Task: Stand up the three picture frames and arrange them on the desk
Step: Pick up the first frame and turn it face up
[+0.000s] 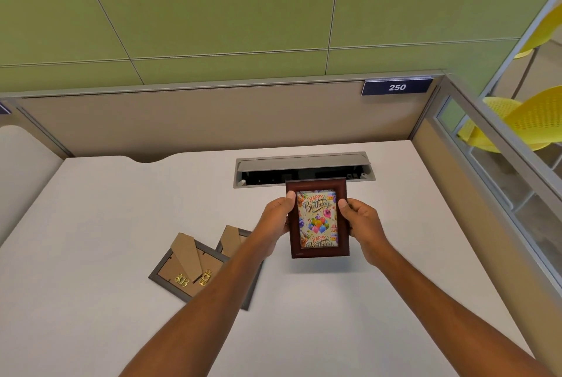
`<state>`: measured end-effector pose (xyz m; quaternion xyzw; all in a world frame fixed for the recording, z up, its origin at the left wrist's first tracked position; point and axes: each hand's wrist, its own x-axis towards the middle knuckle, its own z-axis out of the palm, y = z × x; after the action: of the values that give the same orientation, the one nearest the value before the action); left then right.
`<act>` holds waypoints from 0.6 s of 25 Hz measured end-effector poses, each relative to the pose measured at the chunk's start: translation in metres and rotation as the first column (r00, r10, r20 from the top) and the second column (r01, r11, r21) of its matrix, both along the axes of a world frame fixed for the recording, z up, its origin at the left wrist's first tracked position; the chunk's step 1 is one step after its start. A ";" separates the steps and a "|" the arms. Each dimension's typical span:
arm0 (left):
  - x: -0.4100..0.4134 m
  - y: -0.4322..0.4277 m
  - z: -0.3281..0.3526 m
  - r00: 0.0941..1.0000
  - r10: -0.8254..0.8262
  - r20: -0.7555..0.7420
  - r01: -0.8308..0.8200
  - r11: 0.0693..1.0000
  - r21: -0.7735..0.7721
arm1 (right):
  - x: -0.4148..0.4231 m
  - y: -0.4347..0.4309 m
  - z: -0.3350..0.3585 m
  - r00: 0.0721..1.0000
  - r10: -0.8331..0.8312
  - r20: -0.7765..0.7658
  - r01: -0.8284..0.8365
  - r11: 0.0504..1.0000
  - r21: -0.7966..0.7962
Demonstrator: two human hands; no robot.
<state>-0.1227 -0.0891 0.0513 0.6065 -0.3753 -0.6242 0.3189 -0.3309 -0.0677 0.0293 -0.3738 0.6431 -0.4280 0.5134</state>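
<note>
A dark red-brown picture frame (pixel 317 252) with a "Happy Birthday" balloon card faces me, held upright above the white desk (pixel 106 209). My left hand (pixel 278 214) grips its left edge and my right hand (pixel 360 220) grips its right edge, thumbs on the front. Two grey frames lie face down on the desk to the left. The nearer grey frame (pixel 179 270) shows its cardboard back, stand and gold clips. The second grey frame (pixel 234 238) lies just behind it, largely hidden by my left forearm.
An open grey cable tray (pixel 304 164) is set into the desk right behind the held frame. Beige partition walls (pixel 213 121) close the back and right side, with a "250" sign (pixel 397 87). Yellow chairs (pixel 523 121) stand beyond the glass at right.
</note>
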 end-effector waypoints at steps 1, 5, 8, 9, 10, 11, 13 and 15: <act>-0.004 -0.005 -0.002 1.000 0.007 -0.013 -0.007 1.000 0.007 | -0.001 -0.003 -0.001 1.000 0.000 0.003 0.000 1.000 0.010; -0.017 -0.026 -0.007 1.000 0.002 -0.016 -0.001 1.000 0.030 | -0.001 -0.015 -0.007 0.998 -0.040 0.038 0.038 0.997 0.062; -0.025 -0.041 -0.007 1.000 -0.023 -0.009 0.023 0.998 0.053 | -0.003 -0.026 -0.012 0.995 -0.079 0.064 0.073 0.993 0.093; -0.027 -0.045 -0.007 0.999 -0.033 -0.008 0.033 0.998 0.059 | -0.003 -0.030 -0.014 0.994 -0.082 0.070 0.075 0.992 0.098; -0.029 -0.050 -0.009 0.999 -0.042 -0.006 0.043 0.997 0.062 | -0.005 -0.034 -0.016 0.994 -0.083 0.077 0.076 0.992 0.101; -0.031 -0.054 -0.011 0.999 -0.050 -0.005 0.050 0.997 0.064 | -0.006 -0.037 -0.018 0.993 -0.085 0.082 0.077 0.992 0.104; -0.034 -0.062 -0.015 0.999 -0.051 -0.007 0.051 0.997 0.063 | -0.009 -0.043 -0.021 0.992 -0.086 0.090 0.077 0.992 0.103; -0.036 -0.070 -0.021 0.999 -0.051 -0.016 0.052 0.997 0.062 | -0.012 -0.051 -0.023 0.992 -0.086 0.094 0.078 0.993 0.093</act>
<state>-0.1589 -0.1593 0.0304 0.6017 -0.3687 -0.6480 0.2864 -0.3428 -0.1183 0.0061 -0.3023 0.6503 -0.4376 0.5425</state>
